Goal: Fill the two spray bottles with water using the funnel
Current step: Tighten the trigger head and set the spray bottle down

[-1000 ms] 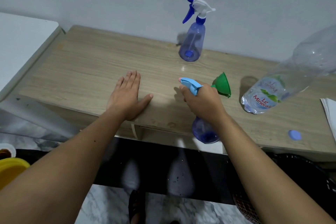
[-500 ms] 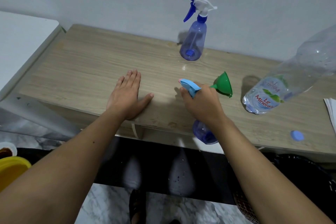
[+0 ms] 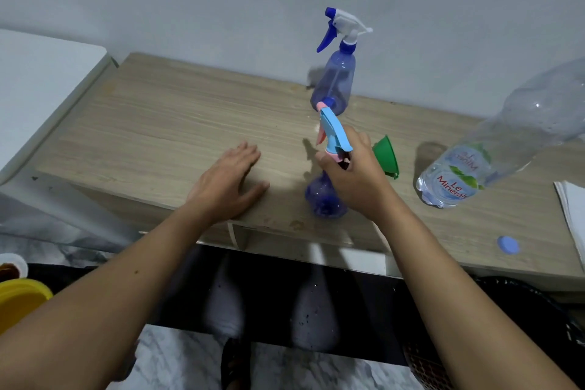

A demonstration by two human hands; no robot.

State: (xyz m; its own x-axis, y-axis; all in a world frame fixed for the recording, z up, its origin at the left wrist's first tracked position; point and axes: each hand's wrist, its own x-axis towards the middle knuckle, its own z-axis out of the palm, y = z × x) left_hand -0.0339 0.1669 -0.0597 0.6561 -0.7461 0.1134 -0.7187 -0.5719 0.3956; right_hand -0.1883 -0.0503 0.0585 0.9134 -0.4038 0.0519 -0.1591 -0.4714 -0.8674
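My right hand (image 3: 354,174) grips the neck of a blue spray bottle (image 3: 324,199) with a light-blue and pink trigger head (image 3: 334,133); its base stands on the wooden table (image 3: 177,133) near the front edge. My left hand (image 3: 228,180) rests flat on the table to its left, fingers straight. A second blue bottle with a white and dark-blue sprayer (image 3: 337,79) stands upright at the back by the wall. A green funnel (image 3: 387,153) lies on its side just right of my right hand.
A large clear Le Minerale water bottle (image 3: 493,149) stands at the right, uncapped; its blue cap (image 3: 508,244) lies near the front edge. White paper (image 3: 573,209) lies at the far right. A yellow container (image 3: 19,301) sits on the floor at the lower left.
My right hand has brought the spray bottle from in front of the table's edge up onto the table, the trigger head now upright. My left hand has stayed in place.
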